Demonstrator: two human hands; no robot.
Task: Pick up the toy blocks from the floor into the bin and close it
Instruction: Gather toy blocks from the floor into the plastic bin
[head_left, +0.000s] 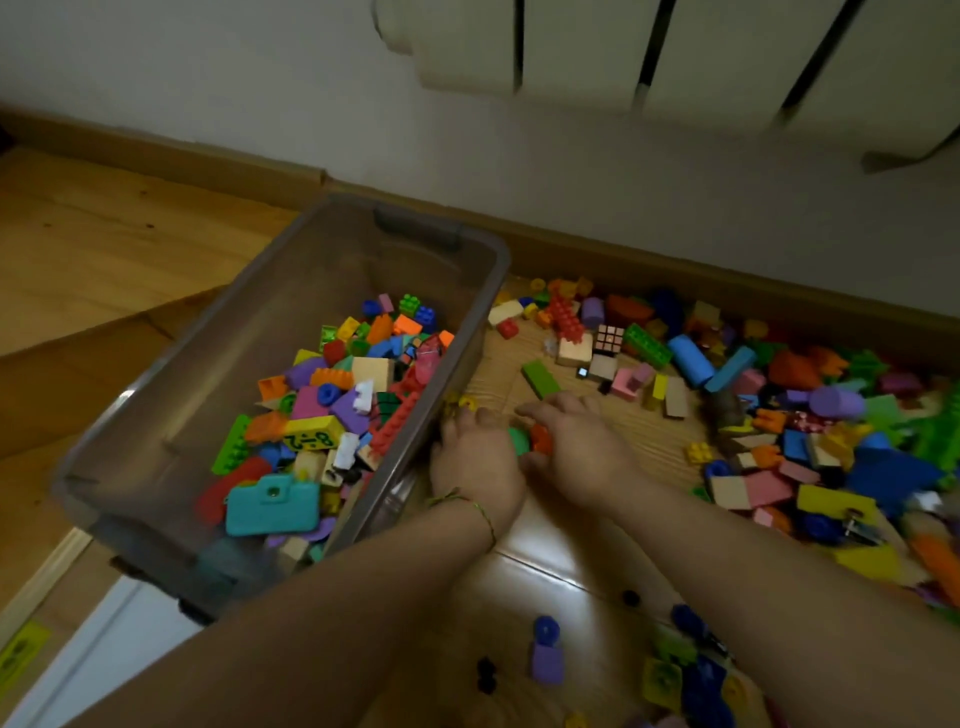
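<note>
Wooden floor is running along a white wall, with a radiator hanging above the skirting board. Both hands are meeting low on the boards, just right of the bin. The left hand is lying palm down with its fingers curling, its thumb side pressing against a green block; its fingertips are reaching toward small yellow pieces at the bin's wall. A green thread bracelet is circling that wrist. The right hand is curling over an orange block, so the two hands are cupping the pair between them, touching each other.

Just beyond the fingers a flat green brick is lying on the floor. To the left, the clear grey bin is standing open-topped, partly filled with mixed coloured blocks, a teal toy camera lying at the near end. To the right, a wide heap of toy blocks is spreading along the skirting, a small puzzle cube sitting among them. Nearer the person, a purple block is lying apart from the rest.
</note>
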